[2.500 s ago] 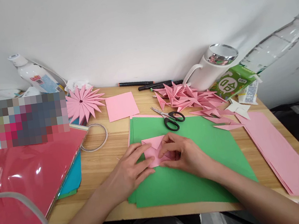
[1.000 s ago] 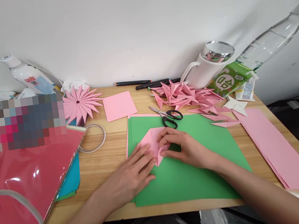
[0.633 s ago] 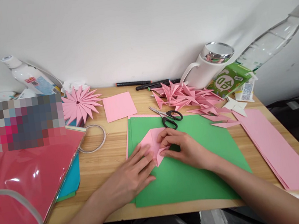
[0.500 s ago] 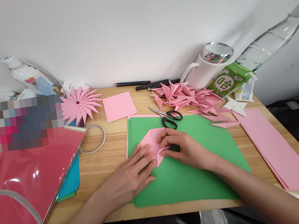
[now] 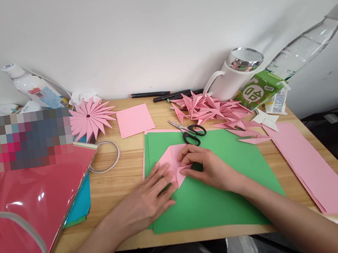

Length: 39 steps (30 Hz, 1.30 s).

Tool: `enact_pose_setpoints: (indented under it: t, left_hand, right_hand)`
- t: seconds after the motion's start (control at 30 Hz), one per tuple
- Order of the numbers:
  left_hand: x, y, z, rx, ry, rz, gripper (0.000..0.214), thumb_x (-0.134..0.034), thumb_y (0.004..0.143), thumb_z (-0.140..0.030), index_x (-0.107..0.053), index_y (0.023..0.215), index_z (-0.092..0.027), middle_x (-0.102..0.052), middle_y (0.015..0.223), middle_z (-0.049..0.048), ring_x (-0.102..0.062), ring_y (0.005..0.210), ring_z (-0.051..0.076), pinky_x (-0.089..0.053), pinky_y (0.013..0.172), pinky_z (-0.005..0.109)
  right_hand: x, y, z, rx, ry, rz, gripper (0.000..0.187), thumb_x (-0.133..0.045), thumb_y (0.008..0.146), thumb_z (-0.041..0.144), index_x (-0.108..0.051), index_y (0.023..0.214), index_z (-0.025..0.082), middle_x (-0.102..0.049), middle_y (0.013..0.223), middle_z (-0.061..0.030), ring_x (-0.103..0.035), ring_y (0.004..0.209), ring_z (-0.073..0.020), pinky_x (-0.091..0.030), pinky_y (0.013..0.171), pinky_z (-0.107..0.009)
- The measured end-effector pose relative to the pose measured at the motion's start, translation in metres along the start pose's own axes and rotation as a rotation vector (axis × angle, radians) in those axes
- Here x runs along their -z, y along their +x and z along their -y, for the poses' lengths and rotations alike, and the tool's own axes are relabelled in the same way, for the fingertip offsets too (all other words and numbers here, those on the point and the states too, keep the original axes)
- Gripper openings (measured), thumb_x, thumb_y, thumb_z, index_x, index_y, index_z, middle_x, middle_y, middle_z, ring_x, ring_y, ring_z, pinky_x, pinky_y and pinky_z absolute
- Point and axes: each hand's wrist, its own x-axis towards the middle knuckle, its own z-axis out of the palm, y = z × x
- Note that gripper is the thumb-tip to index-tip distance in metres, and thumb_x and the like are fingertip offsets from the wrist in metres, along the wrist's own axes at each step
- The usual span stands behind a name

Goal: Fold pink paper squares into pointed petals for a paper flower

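Note:
A partly folded pink paper lies on green sheets, with creases and a small turned-up flap on its near right side. My left hand rests flat on the paper's left part, fingers stretched out. At the right side, my right hand is closed, thumb and fingers curled together on the flap's edge. Just beyond it lie black-handled scissors. Pointed folded pink pieces are heaped behind, and a square pink sheet lies at the back.
At the left are a red plastic-wrapped paper pack, a tape roll and a pink paper star. Pink strips lie at right. Behind stand a white mug and a green box; markers lie along the wall.
Almost nothing differs. The fingers of my left hand have shifted very slightly on the paper; my right hand keeps its place.

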Motion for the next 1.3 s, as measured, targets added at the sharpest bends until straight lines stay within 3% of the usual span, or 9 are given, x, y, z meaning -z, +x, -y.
enact_pose_setpoints:
  t: [0.43,0.97,1.3]
  left_hand:
    - [-0.001,-0.004,0.001,-0.051,0.059,-0.063,0.03,-0.053,0.087,-0.019,-0.056,0.114,-0.005,-0.058,0.121,0.0214,-0.038,0.128,0.034,-0.038,0.102,0.056]
    - [-0.002,-0.008,0.002,-0.025,-0.052,-0.079,0.026,-0.054,0.087,-0.017,-0.058,0.111,-0.011,-0.055,0.127,0.0181,-0.035,0.131,0.033,-0.036,0.104,0.056]
    - [0.001,-0.005,0.002,-0.03,-0.04,-0.083,0.024,-0.054,0.087,-0.017,-0.059,0.11,-0.01,-0.057,0.123,0.0193,-0.038,0.129,0.032,-0.039,0.102,0.055]
  right_hand:
    - [-0.004,0.0,0.002,-0.016,-0.019,-0.039,0.01,-0.059,0.079,0.011,-0.057,0.071,0.016,-0.058,0.089,-0.0067,-0.057,0.082,-0.016,-0.05,0.07,-0.029]
    - [-0.012,-0.002,0.003,-0.042,-0.005,-0.122,0.008,-0.056,0.081,0.011,-0.057,0.075,0.017,-0.055,0.092,-0.0069,-0.056,0.071,-0.0128,-0.053,0.064,-0.028]
    - [-0.013,-0.002,0.002,-0.041,-0.063,-0.124,0.01,-0.055,0.081,0.01,-0.057,0.074,0.017,-0.057,0.091,-0.0078,-0.056,0.081,-0.0169,-0.051,0.069,-0.031]
